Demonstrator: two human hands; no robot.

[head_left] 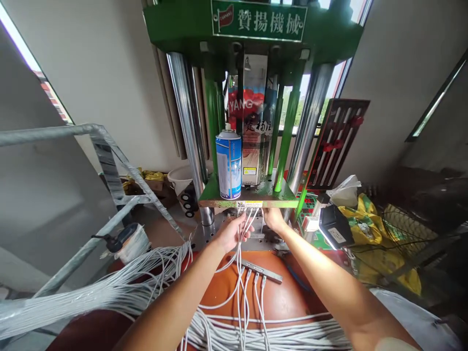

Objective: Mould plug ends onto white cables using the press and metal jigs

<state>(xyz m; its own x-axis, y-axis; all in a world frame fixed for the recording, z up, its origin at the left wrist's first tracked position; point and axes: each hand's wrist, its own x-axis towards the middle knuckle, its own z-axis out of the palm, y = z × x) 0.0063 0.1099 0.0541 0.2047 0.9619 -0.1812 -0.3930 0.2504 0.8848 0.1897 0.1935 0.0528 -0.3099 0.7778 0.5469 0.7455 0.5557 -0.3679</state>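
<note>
My left hand (pixel 234 234) is closed around several white cables (pixel 239 248) just below the green platen (pixel 215 204) of a press. The cables rise from it toward the underside of the platen, where their upper ends are partly hidden. My right hand (pixel 272 218) reaches under the platen's front edge; its fingertips are hidden there, so what they touch does not show. On the orange-brown surface (pixel 292 297) in front lies a grey metal bar (pixel 263 271), with several white cables plugged into its near side.
A blue spray can (pixel 229 165) stands on the platen. Bundled white cables (pixel 146 273) spread at left and along the front. A metal railing (pixel 91 243) is at left. At right are a lit lamp (pixel 334 226), a control panel (pixel 309 204) and yellow bags (pixel 365 219).
</note>
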